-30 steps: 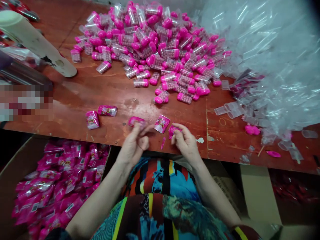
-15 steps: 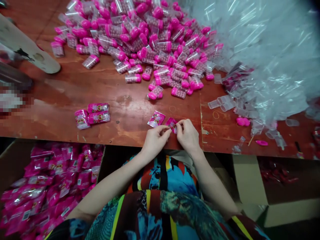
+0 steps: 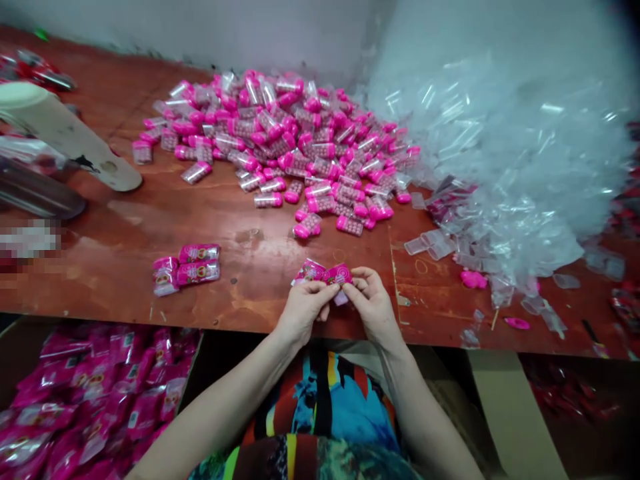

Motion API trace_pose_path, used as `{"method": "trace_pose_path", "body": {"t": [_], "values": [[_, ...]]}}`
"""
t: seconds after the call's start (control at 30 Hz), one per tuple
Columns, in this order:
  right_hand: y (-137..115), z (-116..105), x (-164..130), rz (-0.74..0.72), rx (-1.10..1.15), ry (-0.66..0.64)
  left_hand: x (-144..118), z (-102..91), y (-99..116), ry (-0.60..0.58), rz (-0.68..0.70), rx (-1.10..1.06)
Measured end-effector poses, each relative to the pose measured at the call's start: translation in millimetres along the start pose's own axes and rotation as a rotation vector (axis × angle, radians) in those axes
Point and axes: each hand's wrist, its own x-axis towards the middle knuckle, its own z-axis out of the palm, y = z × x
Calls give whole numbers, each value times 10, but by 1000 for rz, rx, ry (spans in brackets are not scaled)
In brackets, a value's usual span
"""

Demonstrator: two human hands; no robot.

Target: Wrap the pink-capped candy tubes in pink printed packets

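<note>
Between my two hands, just above the table's front edge, is a small pink printed label sleeve [image 3: 339, 275]. My left hand [image 3: 309, 303] pinches its lower left side between thumb and fingers. My right hand [image 3: 371, 300] pinches the lower right side, its thumb nearly meeting the left one. A second pink label sleeve [image 3: 309, 270] lies flat on the table just behind my left hand. Farther back is a big heap of clear candy tubes with pink caps [image 3: 310, 150]. Several tubes wrapped in pink labels [image 3: 199, 272] lie together to the left.
Clear empty plastic tubes [image 3: 500, 173] are piled at the right. A pink cap [image 3: 517, 323] and scraps lie near the front edge. A pale tumbler [image 3: 100, 157] lies at the left. Below the table, a box holds many pink packets [image 3: 95, 393]; a cardboard flap [image 3: 510, 407] shows right.
The camera has tilted up, so the table sits lower and the wall shows. My hands have drawn closer together on the label sleeve, which has turned and shows more of its printed face.
</note>
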Motion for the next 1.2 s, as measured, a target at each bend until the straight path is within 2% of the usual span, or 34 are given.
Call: {"method": "trace_pose_path", "body": {"t": [0.13,0.23,0.33,0.43,0.47,0.57,0.63,0.7,0.77,0.83,0.87,0.93,1.0,1.07,1.13,1.2], "values": [[5,91,72,-88,-111,71,88,18,-12,75,-6,-25],[-11,148,112,-202,-281,106,131,18,53,73,-47,-70],[-59,109,229,-301,-417,-7,161,-47,162,31,-77,-119],[-129,-25,547,-369,-521,-124,197,-136,276,82,-37,-131],[-153,-75,701,-393,-572,-110,213,-160,309,112,-26,-133],[-199,-177,1196,-490,-846,72,265,-188,381,170,-19,-163],[-198,-180,1444,-455,-1087,95,294,-172,411,180,-22,-201],[-180,-148,1558,-410,-1281,65,309,-140,441,191,-35,-237],[-160,-125,1539,-402,-1362,28,309,-105,483,219,-55,-273],[-156,-135,1412,-419,-1285,20,297,-76,530,263,-85,-315],[-161,-151,1316,-421,-1178,30,289,-65,550,286,-105,-341],[-185,-182,1075,-370,-840,64,273,-50,572,324,-147,-401],[-212,-176,790,-243,-441,77,259,-40,562,344,-170,-459],[-229,-111,501,-104,-144,53,246,-27,527,346,-175,-495],[-225,4,258,-26,-5,33,231,-3,483,326,-184,-491],[-200,132,89,-1,28,30,211,29,441,298,-188,-465]]}}
